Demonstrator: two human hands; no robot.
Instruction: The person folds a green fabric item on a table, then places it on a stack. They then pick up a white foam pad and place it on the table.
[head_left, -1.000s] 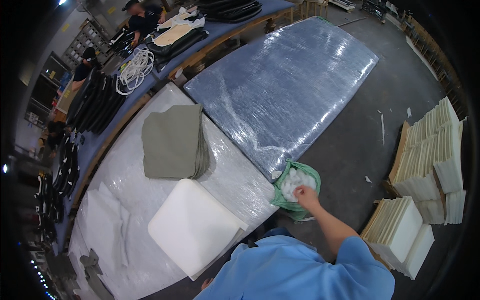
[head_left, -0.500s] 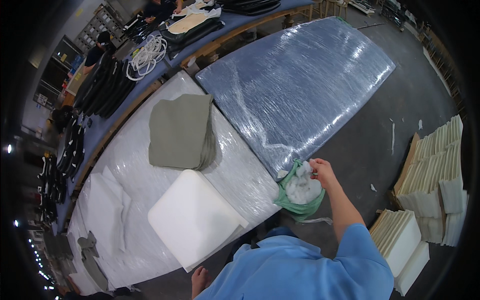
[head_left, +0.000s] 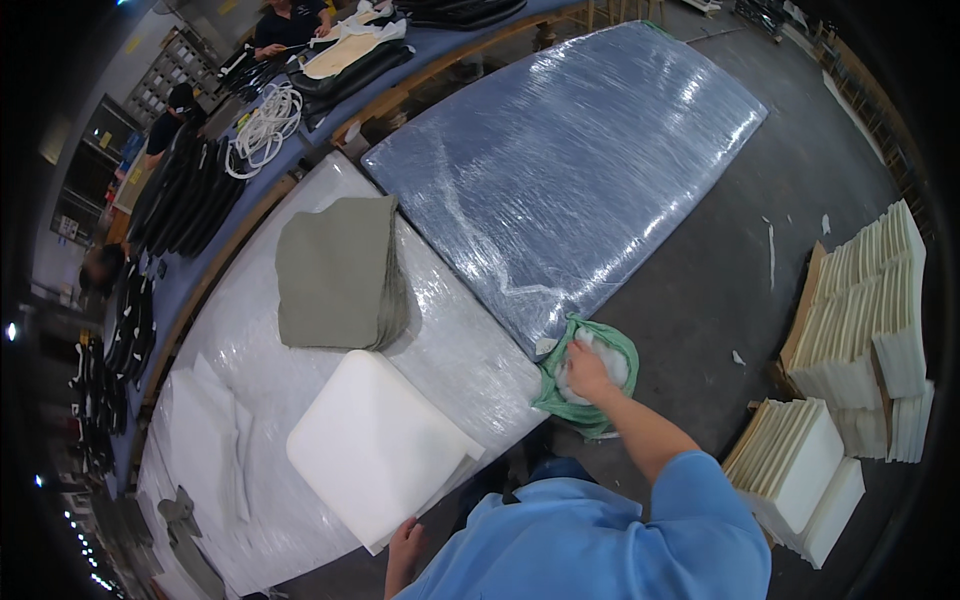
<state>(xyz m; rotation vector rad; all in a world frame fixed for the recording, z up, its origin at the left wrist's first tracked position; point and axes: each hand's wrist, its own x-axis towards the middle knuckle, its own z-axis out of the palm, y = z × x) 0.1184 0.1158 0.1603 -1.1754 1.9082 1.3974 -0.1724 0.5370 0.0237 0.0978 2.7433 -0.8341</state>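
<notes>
Beside the near corner of the blue plastic-wrapped slab (head_left: 570,180) sits a soft green sack (head_left: 585,412) of fluffy white fibre (head_left: 614,364); right hand (head_left: 588,374) within, grasp indeterminable. Left of that corner: square white foam sheet (head_left: 375,440), left hand (head_left: 405,544) close by, grip indeterminable.

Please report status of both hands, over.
Right hand in fluffy white fibre, inside open green bag; grip unclear. Left hand beside white squarish padding. No obstruction seen.
</notes>
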